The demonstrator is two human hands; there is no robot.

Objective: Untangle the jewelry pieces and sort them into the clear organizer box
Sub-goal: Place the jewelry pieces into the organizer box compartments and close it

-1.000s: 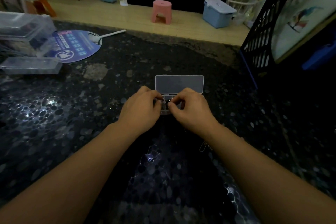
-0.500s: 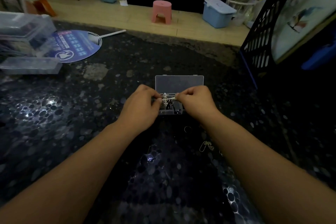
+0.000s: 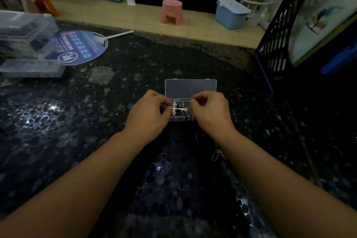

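Hands have pulled further apart since the earlier frame, exposing more of the pendant [image 3: 177, 109]. Left hand [image 3: 149, 115] fingers pinch its left end, right hand [image 3: 209, 111] fingers pinch the chain end, both over the open box [image 3: 190, 88]. Loose pieces [image 3: 217, 154] lie beside the right forearm. Fan [image 3: 81, 47] and containers [image 3: 29, 48] far left, rack [image 3: 274, 44] right, on dark speckled surface [image 3: 77, 112]; pink stool [image 3: 171, 11] on the floor beyond.

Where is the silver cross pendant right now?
Head view, centre: the silver cross pendant is between the left hand and right hand, over the clear organizer box.
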